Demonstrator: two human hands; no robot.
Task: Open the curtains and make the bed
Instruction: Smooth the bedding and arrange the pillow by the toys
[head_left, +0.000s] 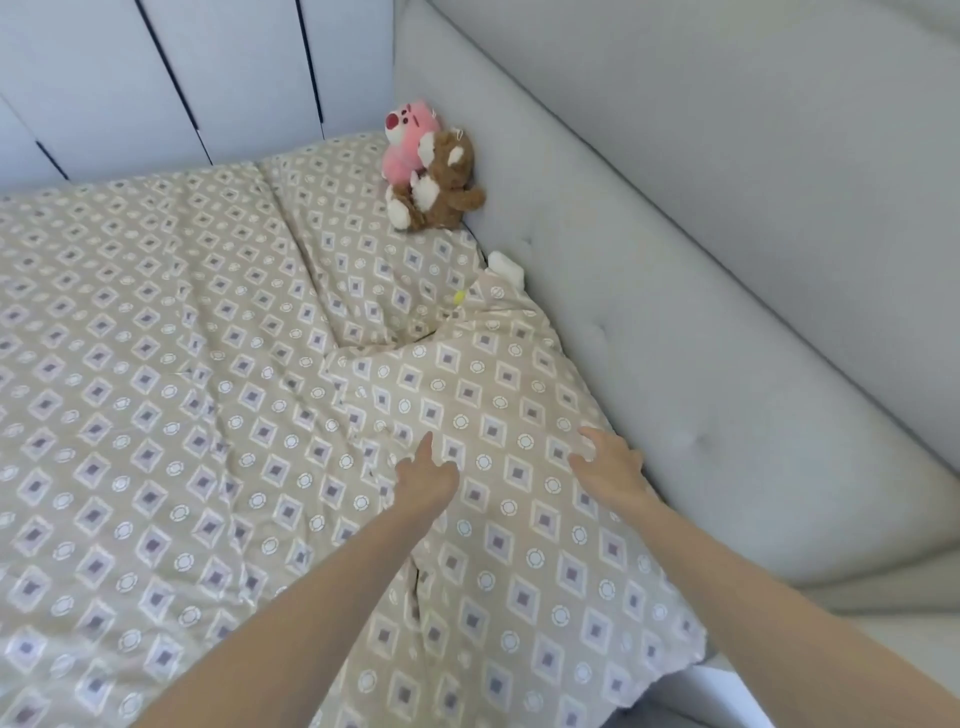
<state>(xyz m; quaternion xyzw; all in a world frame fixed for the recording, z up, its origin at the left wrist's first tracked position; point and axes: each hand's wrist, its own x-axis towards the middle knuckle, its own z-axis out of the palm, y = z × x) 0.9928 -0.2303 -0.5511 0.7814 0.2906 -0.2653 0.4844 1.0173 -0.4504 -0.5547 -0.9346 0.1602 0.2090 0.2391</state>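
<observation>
A beige duvet (156, 364) with a diamond and ring pattern covers the bed. A pillow (493, 415) in the same fabric lies at the right, against the grey padded headboard (701, 312). My left hand (426, 475) rests flat on the pillow's near left part, fingers straight. My right hand (608, 462) lies on the pillow's right edge beside the headboard, fingers loosely spread. A second pillow (374, 249) lies farther back. No curtains are in view.
A pink plush toy (408, 140) and a brown teddy bear (441, 182) sit in the far corner against the headboard. A small white object (506, 267) lies wedged between pillow and headboard. White panelled wardrobe doors (182, 78) stand behind the bed.
</observation>
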